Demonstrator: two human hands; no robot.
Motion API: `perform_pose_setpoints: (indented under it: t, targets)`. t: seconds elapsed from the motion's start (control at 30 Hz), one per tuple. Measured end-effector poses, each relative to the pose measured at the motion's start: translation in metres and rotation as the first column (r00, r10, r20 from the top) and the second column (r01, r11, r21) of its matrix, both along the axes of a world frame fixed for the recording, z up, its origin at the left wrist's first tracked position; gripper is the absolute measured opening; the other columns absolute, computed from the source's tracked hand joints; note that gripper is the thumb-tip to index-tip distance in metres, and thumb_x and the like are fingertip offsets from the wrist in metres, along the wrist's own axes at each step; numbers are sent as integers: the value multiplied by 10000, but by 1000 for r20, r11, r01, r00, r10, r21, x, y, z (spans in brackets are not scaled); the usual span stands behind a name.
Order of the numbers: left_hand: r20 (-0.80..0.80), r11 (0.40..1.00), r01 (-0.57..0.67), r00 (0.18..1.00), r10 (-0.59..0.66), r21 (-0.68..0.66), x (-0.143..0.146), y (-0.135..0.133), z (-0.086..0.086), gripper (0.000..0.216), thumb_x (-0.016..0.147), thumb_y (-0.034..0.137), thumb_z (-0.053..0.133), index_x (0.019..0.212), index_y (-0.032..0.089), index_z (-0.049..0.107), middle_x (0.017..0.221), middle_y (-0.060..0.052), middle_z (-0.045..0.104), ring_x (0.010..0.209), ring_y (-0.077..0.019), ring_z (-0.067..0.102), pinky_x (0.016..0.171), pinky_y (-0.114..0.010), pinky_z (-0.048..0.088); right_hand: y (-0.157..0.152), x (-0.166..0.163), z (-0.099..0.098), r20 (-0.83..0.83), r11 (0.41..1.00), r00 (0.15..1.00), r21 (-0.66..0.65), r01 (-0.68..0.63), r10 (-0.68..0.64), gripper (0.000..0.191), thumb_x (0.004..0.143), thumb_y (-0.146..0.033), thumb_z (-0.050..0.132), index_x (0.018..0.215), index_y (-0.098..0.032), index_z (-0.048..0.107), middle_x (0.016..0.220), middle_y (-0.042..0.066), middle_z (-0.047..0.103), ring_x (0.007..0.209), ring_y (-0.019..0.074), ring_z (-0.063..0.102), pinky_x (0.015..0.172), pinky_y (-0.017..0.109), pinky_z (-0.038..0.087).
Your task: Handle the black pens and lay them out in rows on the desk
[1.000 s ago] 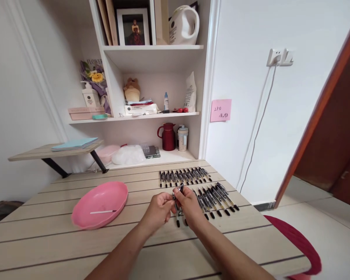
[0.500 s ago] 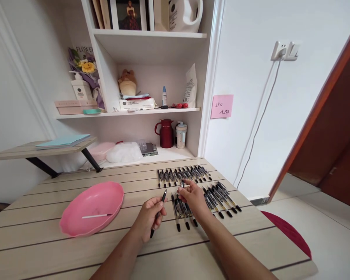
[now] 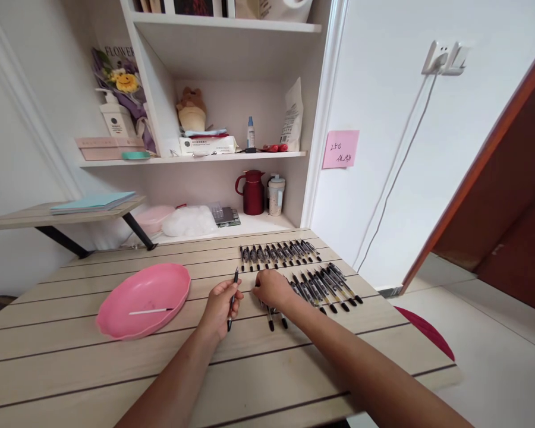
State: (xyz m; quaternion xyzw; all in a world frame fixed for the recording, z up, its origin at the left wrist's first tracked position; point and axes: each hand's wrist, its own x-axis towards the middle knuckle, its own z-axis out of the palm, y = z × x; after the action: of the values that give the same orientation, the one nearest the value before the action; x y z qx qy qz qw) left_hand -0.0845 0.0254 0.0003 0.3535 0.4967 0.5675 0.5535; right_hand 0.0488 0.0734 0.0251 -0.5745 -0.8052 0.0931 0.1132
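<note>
Slatted table [image 3: 93, 362]: right of pink bowl [image 3: 143, 299], left hand [image 3: 220, 304] is pinching one black pen [image 3: 235, 280]; right hand [image 3: 271, 289], fingers curled, grasp unclear, is resting on the pen row [image 3: 325, 285], likely risking knocking it askew.

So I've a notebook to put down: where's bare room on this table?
The widest bare patch is the near strip of the table, between the pink dish and the front edge. Another lies behind the dish. Crowded on the right: two rows of pens, the right hand on them, the left hand holding a pen.
</note>
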Motion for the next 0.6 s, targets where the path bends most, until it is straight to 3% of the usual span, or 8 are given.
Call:
perform_pose_setpoints:
  t: [0.37, 0.6]
  targets:
    - [-12, 1000, 9, 1000, -9, -4, 0, 2, -2, 308, 633, 305, 588, 892, 144, 550, 544, 48, 518, 332, -17, 366, 318, -137, 197, -2, -7, -2, 56, 1000, 998, 28, -6, 5, 250, 688, -285, 536, 843, -126, 651, 869, 149, 658, 833, 234, 598, 681, 284, 411]
    - [-22, 1000, 12, 1000, -12, -21, 1, 1, -2, 303, 621, 304, 598, 871, 138, 555, 547, 45, 518, 336, -18, 369, 319, -137, 193, 3, 5, -4, 28, 998, 1000, 70, -1, -1, 226, 720, -298, 489, 794, -157, 649, 853, 110, 662, 817, 215, 596, 660, 272, 396]
